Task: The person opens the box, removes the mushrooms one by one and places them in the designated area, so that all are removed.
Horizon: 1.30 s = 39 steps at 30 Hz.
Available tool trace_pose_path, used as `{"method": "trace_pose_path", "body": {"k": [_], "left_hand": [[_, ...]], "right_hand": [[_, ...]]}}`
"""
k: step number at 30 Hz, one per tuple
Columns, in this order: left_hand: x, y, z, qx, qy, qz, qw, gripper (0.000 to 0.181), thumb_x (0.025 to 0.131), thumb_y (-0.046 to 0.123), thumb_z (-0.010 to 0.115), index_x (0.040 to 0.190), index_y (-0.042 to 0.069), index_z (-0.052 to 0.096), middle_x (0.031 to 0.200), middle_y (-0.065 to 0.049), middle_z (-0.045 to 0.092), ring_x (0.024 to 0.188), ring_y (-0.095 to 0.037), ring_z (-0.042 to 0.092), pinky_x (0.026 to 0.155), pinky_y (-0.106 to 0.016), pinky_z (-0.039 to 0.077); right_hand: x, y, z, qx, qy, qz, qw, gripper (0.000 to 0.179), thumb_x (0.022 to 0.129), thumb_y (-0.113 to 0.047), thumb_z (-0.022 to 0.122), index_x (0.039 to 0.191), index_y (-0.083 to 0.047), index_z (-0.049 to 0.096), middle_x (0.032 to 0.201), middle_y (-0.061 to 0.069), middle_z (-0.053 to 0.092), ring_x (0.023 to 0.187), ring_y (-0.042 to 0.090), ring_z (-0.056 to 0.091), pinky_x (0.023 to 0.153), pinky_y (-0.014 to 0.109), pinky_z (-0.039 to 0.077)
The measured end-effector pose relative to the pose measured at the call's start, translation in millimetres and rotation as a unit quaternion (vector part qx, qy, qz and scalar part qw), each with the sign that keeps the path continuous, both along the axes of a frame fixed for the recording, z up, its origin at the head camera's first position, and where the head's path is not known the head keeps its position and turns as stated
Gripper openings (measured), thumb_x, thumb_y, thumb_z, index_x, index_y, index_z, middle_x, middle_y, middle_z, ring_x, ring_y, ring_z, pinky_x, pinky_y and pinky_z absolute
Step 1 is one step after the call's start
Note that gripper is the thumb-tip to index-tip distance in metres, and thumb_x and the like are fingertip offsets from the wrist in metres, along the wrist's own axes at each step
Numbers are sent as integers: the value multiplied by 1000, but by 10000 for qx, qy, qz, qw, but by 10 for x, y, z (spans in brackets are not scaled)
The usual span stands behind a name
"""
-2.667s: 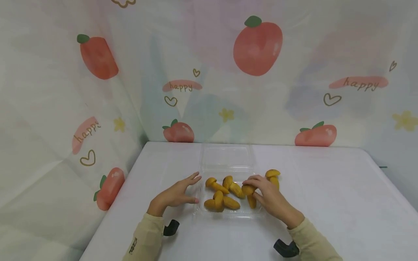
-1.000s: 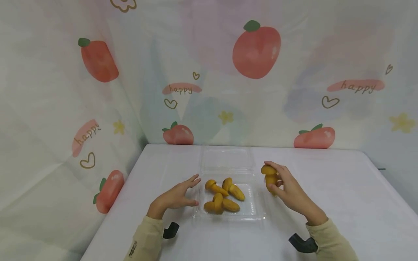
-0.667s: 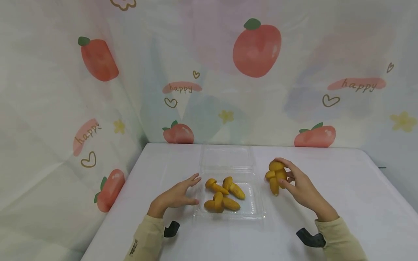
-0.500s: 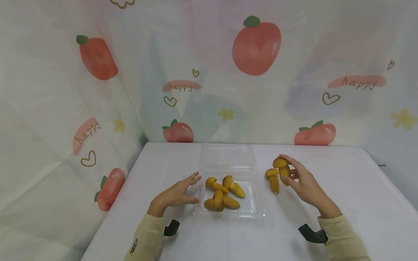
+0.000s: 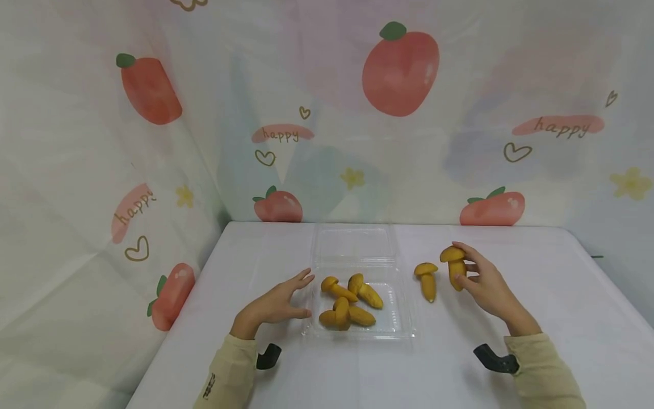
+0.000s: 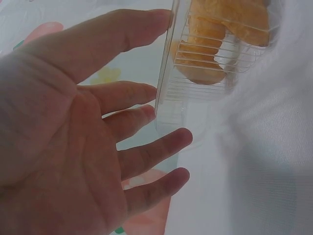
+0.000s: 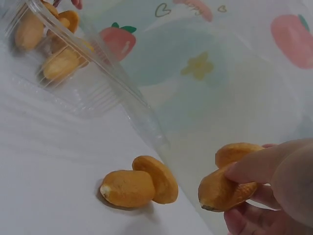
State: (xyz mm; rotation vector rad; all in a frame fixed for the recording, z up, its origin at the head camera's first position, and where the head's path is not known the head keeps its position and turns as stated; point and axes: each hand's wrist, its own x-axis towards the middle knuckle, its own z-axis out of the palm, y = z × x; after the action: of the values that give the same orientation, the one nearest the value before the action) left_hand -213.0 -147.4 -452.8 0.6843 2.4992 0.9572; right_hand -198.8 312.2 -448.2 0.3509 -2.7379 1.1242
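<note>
My right hand (image 5: 487, 287) pinches a yellow-brown mushroom (image 5: 456, 272) by its stem, cap up, to the right of a clear plastic box (image 5: 395, 326). In the right wrist view the thumb lies across the held mushroom (image 7: 217, 191). A second mushroom (image 5: 428, 287) lies on the white table between that hand and the box. Several more mushrooms (image 5: 370, 295) lie inside the box. My left hand (image 5: 273, 304) is at the box's left side with fingers spread. In the left wrist view its thumb and two fingertips are right at the box's wall (image 6: 166, 63).
The box's clear lid (image 5: 355, 244) is folded back, away from me, flat on the table (image 5: 511, 272). A patterned curtain (image 5: 327, 113) stands behind the table and along its left. Black curved pieces (image 5: 495, 360) sit at both wrists.
My right hand has lifted a mushroom out of the box's right side and carried it right, past the mushroom lying on the table. The left hand has stayed at the box.
</note>
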Motion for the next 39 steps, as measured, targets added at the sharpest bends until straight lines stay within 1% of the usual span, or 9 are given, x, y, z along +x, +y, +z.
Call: {"method": "trace_pose_path", "body": {"k": [5, 8, 12, 15, 21, 24, 30, 35, 39], "left_hand": [[-18, -1, -15, 1, 35, -11, 10000, 80, 91, 21, 76, 158, 7, 34, 171, -12, 19, 156, -38, 23, 122, -63, 27], [-12, -1, -11, -3, 22, -18, 10000, 80, 92, 21, 75, 158, 8, 34, 171, -11, 18, 156, -37, 23, 122, -62, 26], [2, -1, 7, -8, 9, -41, 10000, 80, 91, 19, 75, 158, 7, 33, 171, -12, 18, 156, -38, 22, 122, -62, 26], [9, 2, 18, -10, 8, -25, 10000, 80, 91, 19, 76, 158, 6, 34, 170, -13, 19, 156, -39, 23, 122, -63, 26], [8, 15, 17, -9, -72, 31, 10000, 79, 92, 20, 75, 158, 8, 34, 171, -11, 19, 156, -38, 23, 122, -63, 26], [5, 19, 22, -7, -25, 7, 10000, 80, 92, 20, 75, 158, 7, 34, 170, -13, 19, 155, -39, 24, 122, -63, 26], [11, 20, 40, -40, -2, 53, 10000, 80, 91, 20, 76, 158, 7, 34, 171, -11, 19, 155, -38, 24, 122, -63, 27], [21, 22, 49, -112, -58, 130, 9998, 79, 92, 20, 75, 159, 10, 34, 171, -8, 19, 156, -37, 23, 122, -62, 26], [23, 23, 48, -106, -57, 105, 9999, 80, 91, 19, 76, 158, 9, 34, 171, -10, 19, 156, -38, 23, 122, -62, 26]], "right_hand": [[-40, 60, -74, -32, -202, 4, 9998, 67, 95, 3, 64, 154, 1, 32, 137, 32, 50, 113, 53, 60, 81, 32, 62], [-57, 90, -132, -13, -390, -18, 9992, 68, 96, 1, 64, 154, 1, 31, 137, 32, 49, 114, 53, 59, 84, 41, 62], [-83, 132, -209, -18, -564, -15, 9984, 68, 95, 1, 64, 154, 3, 31, 141, 33, 47, 115, 53, 59, 85, 44, 61], [-101, 162, -271, -84, -737, -10, 9972, 68, 95, 3, 64, 154, 4, 31, 143, 34, 45, 116, 53, 58, 86, 41, 61], [-121, 208, -382, -191, -1009, 54, 9947, 67, 93, 5, 62, 153, 6, 31, 143, 36, 44, 116, 52, 58, 84, 29, 59], [-124, 215, -406, -197, -1011, 107, 9946, 68, 92, 8, 62, 152, 8, 31, 142, 37, 43, 116, 54, 58, 85, 32, 60], [-129, 216, -437, -199, -1113, 54, 9936, 69, 92, 6, 62, 153, 6, 30, 145, 36, 42, 121, 56, 55, 93, 51, 58], [-133, 219, -458, -235, -1188, 65, 9926, 69, 94, 2, 64, 154, 6, 30, 145, 36, 44, 122, 53, 56, 93, 48, 58], [-130, 225, -469, -213, -1352, 5, 9906, 71, 95, -2, 65, 156, 3, 28, 147, 35, 43, 123, 52, 55, 95, 50, 57]]}}
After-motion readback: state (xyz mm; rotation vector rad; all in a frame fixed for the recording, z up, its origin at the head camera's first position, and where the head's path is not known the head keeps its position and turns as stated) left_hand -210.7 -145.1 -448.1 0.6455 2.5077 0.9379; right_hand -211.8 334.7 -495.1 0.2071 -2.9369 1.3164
